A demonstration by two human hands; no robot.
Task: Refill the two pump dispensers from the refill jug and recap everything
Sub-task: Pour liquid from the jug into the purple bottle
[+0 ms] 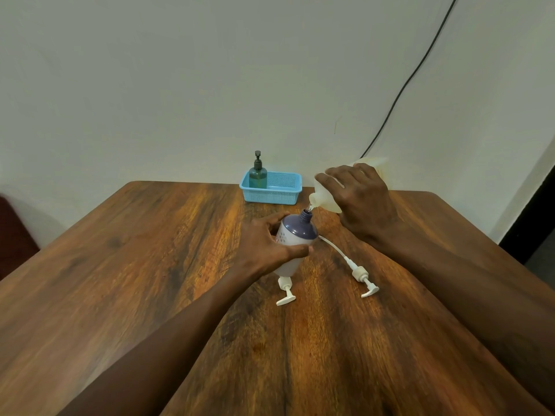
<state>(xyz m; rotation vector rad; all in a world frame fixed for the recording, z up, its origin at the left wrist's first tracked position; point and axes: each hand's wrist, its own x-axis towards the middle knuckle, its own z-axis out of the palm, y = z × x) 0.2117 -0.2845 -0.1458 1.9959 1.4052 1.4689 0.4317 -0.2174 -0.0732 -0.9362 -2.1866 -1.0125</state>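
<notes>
My left hand grips a white dispenser bottle with a purple shoulder and an open neck, standing on the table. My right hand holds the pale refill jug tipped over, its spout touching the bottle's mouth. Two white pump heads lie on the wood: one just in front of the bottle, the other with its long dip tube to the right. A green pump dispenser with its pump fitted stands in the blue basket.
The wooden table runs to a pale wall behind. The blue basket sits at the far edge, close behind the bottle. A black cable hangs down the wall at the right. A dark red seat shows at the left.
</notes>
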